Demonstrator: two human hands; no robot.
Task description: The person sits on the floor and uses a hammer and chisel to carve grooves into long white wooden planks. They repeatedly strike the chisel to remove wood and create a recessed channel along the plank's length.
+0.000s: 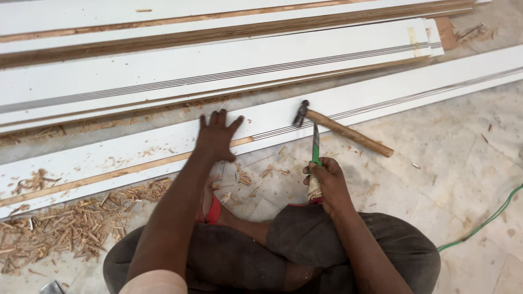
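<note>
While the left hand [217, 137] lay flat with fingers spread on the near white board [381, 95], touching its bare wooden edge, the right hand [325, 182] was clamped around a chisel [315, 158] with a green shank, its blade tip pointing up at the board's edge. Just beyond the chisel, a wooden-handled hammer [343, 130] rested across the board and the stone floor [463, 163], with wood chips [71, 223] scattered to the left beside the person's folded knees and more white boards [163, 76] stacked farther back.

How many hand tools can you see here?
2. A wooden-handled hammer lies across the white board and the floor. A green-handled chisel is held upright in the right hand. Wood chips could hide others.
</note>
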